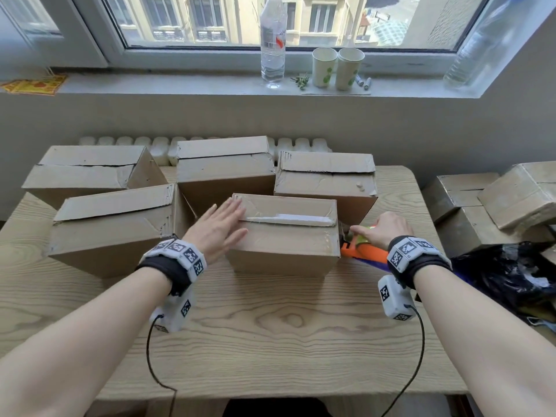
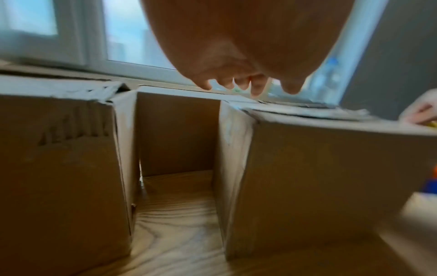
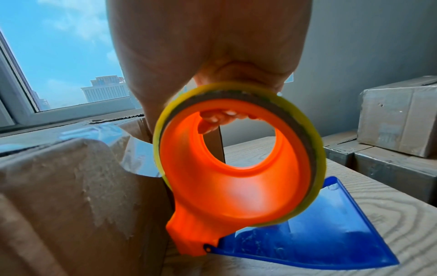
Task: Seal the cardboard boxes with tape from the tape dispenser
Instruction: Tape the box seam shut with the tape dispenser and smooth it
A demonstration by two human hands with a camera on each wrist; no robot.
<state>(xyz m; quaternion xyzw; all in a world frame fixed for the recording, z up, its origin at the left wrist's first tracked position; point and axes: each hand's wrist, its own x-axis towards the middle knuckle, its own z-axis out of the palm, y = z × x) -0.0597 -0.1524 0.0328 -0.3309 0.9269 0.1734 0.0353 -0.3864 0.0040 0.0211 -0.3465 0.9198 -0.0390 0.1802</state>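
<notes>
A small cardboard box [image 1: 285,245] stands at the table's middle with a glossy strip of clear tape [image 1: 288,219] along its top seam. My left hand [image 1: 221,228] lies flat with straight fingers on the box's left top edge; the left wrist view shows those fingers [image 2: 236,84] spread above the boxes. My right hand [image 1: 382,228] grips the orange tape dispenser [image 1: 365,249] at the box's right end. In the right wrist view the orange dispenser [image 3: 236,177] carries a yellowish tape roll [image 3: 316,153] and a blue flap [image 3: 331,229], and clear tape [image 3: 139,155] runs from it down the box's side.
Several more cardboard boxes [image 1: 120,227] stand behind and left on the wooden table [image 1: 270,326]. Taped boxes [image 1: 517,197] and a black bag [image 1: 508,272] are stacked at the right. A bottle [image 1: 273,43] and two paper cups [image 1: 337,69] stand on the windowsill.
</notes>
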